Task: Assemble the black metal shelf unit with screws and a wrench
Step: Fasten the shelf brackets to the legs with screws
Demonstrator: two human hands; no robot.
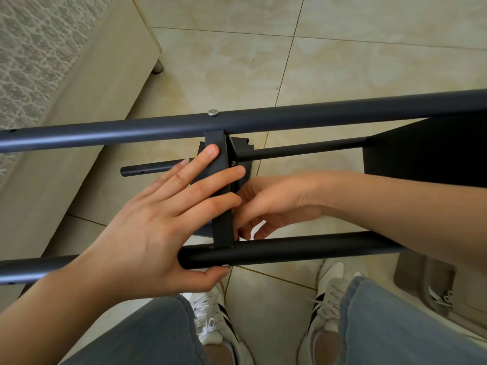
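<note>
The black metal shelf frame lies on its side in front of me, with a far tube (290, 118) and a near tube (303, 250) running left to right. A flat black shelf edge (224, 206) spans between them. My left hand (158, 214) lies with straight fingers across that edge, its thumb under the near tube. My right hand (263, 204) reaches behind the edge with fingers curled near the joint at the near tube; what they pinch is hidden. A silver screw head (213, 112) sits on the far tube. A small screw (233, 163) shows on the edge. No wrench is visible.
A second black shelf panel (427, 151) stands at the right. A lower tube (152, 169) points left. A beige sofa base with a metal leg (157, 66) lies at left on the tiled floor. My legs and white shoes (210, 320) are below.
</note>
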